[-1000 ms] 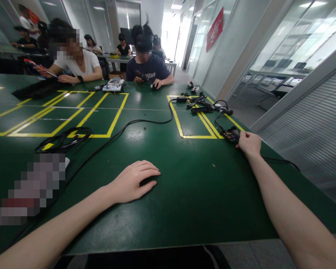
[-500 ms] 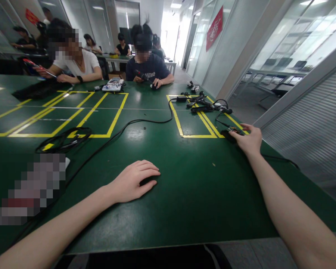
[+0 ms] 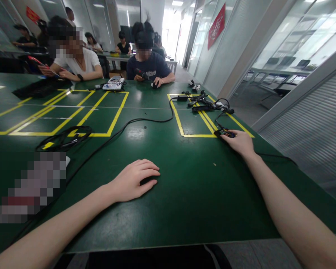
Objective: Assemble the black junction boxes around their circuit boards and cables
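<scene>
My left hand (image 3: 138, 179) rests palm down on the green table (image 3: 182, 201), its fingers stretched out and nothing in it. Farther off to the right, my right hand (image 3: 240, 142) is closed on a small black object with coloured bits (image 3: 224, 133); its exact kind is hard to make out, and my fingers cover part of it. Just beyond lies a tangle of black cables and small black devices (image 3: 203, 104). A thin black cable (image 3: 277, 155) runs off the table's right side from near my right wrist.
Yellow tape (image 3: 197, 136) marks boxes on the table. A long black cable (image 3: 123, 129) crosses it to a black adapter (image 3: 182, 98). Left are a coiled cable (image 3: 81, 136) and a blurred-out item (image 3: 36, 179). Two people (image 3: 149, 71) (image 3: 85, 61) sit opposite, near a white device (image 3: 114, 84).
My right hand has moved a little to the left with the black object, and its fingers have closed in around it. My left hand stays where it was.
</scene>
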Available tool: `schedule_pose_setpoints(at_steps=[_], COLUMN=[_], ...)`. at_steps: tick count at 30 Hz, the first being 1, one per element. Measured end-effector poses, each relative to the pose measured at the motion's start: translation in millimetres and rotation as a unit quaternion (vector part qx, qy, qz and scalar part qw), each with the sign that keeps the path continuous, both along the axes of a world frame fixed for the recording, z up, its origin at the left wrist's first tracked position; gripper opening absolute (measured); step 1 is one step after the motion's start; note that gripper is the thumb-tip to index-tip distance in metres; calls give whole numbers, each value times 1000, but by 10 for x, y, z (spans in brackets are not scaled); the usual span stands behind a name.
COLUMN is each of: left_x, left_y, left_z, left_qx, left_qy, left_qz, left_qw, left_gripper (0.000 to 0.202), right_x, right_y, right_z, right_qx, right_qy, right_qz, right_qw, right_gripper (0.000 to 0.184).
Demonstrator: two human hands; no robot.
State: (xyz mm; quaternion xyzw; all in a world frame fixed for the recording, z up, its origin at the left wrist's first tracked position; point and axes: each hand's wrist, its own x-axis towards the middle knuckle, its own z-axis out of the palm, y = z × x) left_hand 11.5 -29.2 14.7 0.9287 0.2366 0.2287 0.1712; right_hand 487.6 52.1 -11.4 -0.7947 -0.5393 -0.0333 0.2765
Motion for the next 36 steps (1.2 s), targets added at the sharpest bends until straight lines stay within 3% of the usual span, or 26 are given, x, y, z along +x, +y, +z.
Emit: schedule_pose_setpoints(at_steps=[3,7,9,12,15,19,25,29,36], left_x=[8,18,19,19,29,51,34,23,17], left_y=[0,3,5,0,-13,-26,-21,-21,-4], left_z=[2,10,14,19,18,-3,-49,-64,-89], left_qx=[-1,-8,-4,15,27,26,19,15,-13], left_qy=[-1,-2,-15,-50,-70,-41,-3,11,-8], left_qz=[0,12,26,45,31,8,50,58,58], left_qw=[1000,1000,1000,998,997,999,999,998,998], left_gripper=[21,27,31,38,40,41,68,70,68], right_x=[-418,-1084,-1411,-1827,-2085,-2171,-2105,-2113,-2137], right_y=[-23,-174,-325,-610,-854,-973,-922,-891,-825], right_z=[56,80,101,152,196,214,186,159,114], right_qx=[-22,-4,1,-28,-43,-38,21,45,87], right_qy=[-4,28,46,74,90,101,121,80,61], right_qz=[59,251,361,512,603,633,599,584,609], right_qw=[998,968,931,855,792,766,791,806,786], right_gripper=[41,38,36,34,36,33,39,37,27])
